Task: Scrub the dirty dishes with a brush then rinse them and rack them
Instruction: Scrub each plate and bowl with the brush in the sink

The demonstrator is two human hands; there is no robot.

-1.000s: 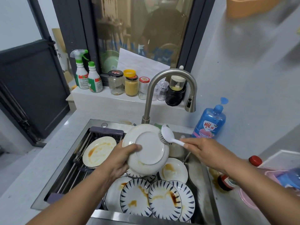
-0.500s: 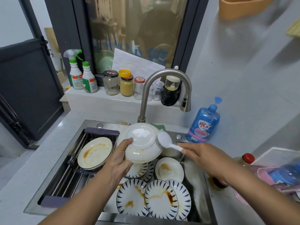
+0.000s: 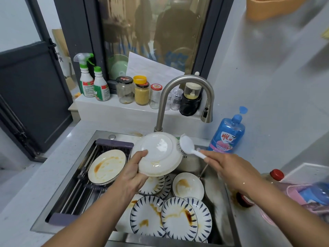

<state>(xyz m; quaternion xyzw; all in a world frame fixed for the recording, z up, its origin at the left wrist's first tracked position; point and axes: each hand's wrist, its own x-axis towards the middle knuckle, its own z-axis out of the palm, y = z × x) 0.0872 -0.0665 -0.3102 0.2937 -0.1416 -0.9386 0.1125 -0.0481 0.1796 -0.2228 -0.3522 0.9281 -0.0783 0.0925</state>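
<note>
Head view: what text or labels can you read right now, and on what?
"雕牌", white on a red shield: blue plastic dish-soap bottle.
White trigger spray bottle and white green-capped squeeze bottle: label print too small to read.
Black jar lid, red jar lid: print too blurred.

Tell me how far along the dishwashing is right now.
Nothing looks finished: the rack holds only a stained cream plate. In hand: the left hand holds a white plate bottom-up, and the right hand holds the brush against its rim. Left: the stained plates piled in the sink.
</note>
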